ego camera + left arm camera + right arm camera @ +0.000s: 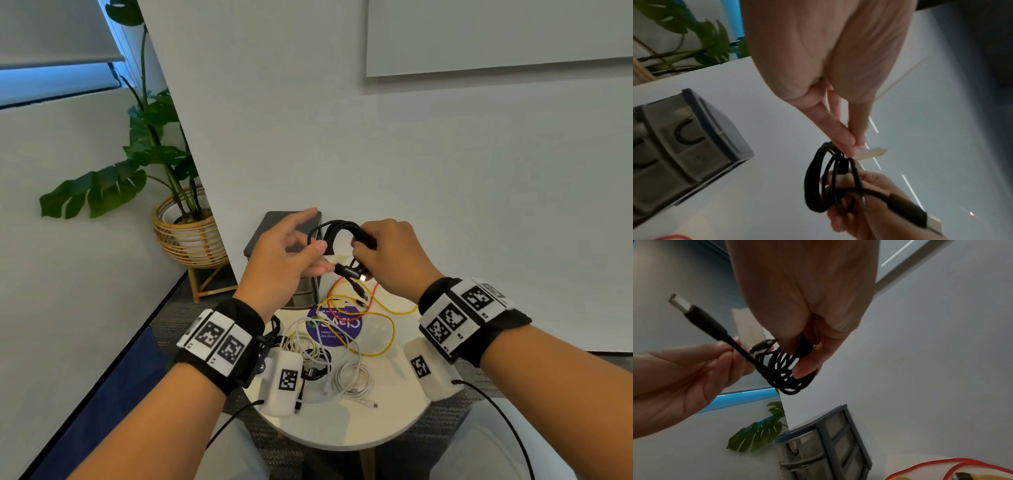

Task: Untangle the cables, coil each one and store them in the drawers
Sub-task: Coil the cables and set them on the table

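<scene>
Two hands meet above the round table [342, 428], both busy with one black cable [337, 233], already wound into a small bundle of loops. Right hand [387, 257] has fingers and thumb curled round the bundle, clamping the loops at one side; the coil's free arc rises up and away toward the wall. Left hand [284, 257] pinches a short whitish strip [872, 152], tape or a tie, cannot tell which, between thumb and forefinger, other fingers loosely extended. Strip sits just beside the coil, at the gap between the hands.

USB plug [686, 308] sticks out of the bundle on a short stiff tail, pointing down toward the table in the head view. Coil plane stands roughly upright, its long axis running between the two hands, so the left hand is the nearer one to wrap the strip across the strands; right hand would need only to hold steady.

Drawer unit [291, 240] stands at the table's far edge, directly behind and below the hands, so nearer the left. One drawer appears to hold a dark cable, seen through its front in the left wrist view.

On the table: yellow cable [387, 329], red cable [334, 308], white cables [349, 377], further black ones near the left wrist, apparently not yet coiled. Judgement: early in the task.
</scene>
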The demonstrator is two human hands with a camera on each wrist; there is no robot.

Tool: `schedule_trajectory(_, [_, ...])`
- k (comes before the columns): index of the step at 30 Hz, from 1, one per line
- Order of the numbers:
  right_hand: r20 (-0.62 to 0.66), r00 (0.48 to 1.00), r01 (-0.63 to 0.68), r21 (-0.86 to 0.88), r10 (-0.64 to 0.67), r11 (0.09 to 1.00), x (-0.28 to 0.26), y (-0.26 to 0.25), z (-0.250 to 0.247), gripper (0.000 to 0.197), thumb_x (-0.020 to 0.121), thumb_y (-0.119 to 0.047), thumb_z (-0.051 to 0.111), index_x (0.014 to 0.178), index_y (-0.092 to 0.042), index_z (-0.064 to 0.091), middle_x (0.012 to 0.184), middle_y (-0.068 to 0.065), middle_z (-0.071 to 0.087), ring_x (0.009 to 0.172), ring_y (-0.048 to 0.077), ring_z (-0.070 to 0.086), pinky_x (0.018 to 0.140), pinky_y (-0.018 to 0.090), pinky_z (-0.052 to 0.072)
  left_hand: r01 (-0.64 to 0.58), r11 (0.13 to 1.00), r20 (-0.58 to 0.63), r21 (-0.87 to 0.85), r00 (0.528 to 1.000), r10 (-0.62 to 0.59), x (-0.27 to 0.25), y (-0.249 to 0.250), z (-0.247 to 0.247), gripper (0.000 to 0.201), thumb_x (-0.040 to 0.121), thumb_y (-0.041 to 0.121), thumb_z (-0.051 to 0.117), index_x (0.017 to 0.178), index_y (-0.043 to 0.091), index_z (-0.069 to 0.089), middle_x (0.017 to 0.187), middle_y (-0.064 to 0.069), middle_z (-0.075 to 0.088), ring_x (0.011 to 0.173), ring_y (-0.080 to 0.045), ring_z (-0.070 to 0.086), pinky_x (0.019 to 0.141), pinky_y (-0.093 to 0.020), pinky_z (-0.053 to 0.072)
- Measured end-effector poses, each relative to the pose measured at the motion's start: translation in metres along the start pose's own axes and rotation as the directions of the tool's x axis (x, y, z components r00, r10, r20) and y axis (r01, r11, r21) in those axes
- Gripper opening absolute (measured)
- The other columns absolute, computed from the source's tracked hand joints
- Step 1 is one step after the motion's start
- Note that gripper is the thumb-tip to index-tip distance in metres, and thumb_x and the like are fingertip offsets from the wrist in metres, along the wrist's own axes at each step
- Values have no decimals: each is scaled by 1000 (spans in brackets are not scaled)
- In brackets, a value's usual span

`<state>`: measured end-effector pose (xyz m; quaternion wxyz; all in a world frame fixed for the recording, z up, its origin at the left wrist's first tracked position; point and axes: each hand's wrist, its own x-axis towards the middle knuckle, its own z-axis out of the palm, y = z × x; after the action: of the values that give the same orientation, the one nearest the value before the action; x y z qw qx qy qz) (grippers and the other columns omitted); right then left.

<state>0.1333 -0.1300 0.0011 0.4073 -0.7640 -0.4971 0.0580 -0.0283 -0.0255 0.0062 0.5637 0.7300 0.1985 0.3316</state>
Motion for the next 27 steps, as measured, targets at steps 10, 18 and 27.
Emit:
schedule_trajectory(10, [-43,995,89,-63,-92,994,0,-6,-7,20,96,-18,61,76,-17,58,63,0,54,54,17,49,53,19,31,-237,961,-63,142,967,247,0,6,3,44,83,-1,80,124,10,67,87,-5,57,70,-10,68,73,-18,57])
schedule_trajectory(18, [-117,978,175,11,-173,984,-5,-8,-4,28,95,-18,65,73,-29,52,59,-8,47,51,9,41,53,11,35,-287,806,-40,517,933,358,3,14,16,60,88,5,72,144,24,56,77,9,51,69,-2,51,71,-9,41])
schedule_trajectory(27, [1,999,35,335,-38,941,-8,-12,-17,12,92,-10,64,84,-2,58,67,16,61,45,15,57,42,20,43,-151,897,115,415,987,113,11,13,23,49,102,9,53,145,25,38,125,6,52,115,-7,58,104,-40,51])
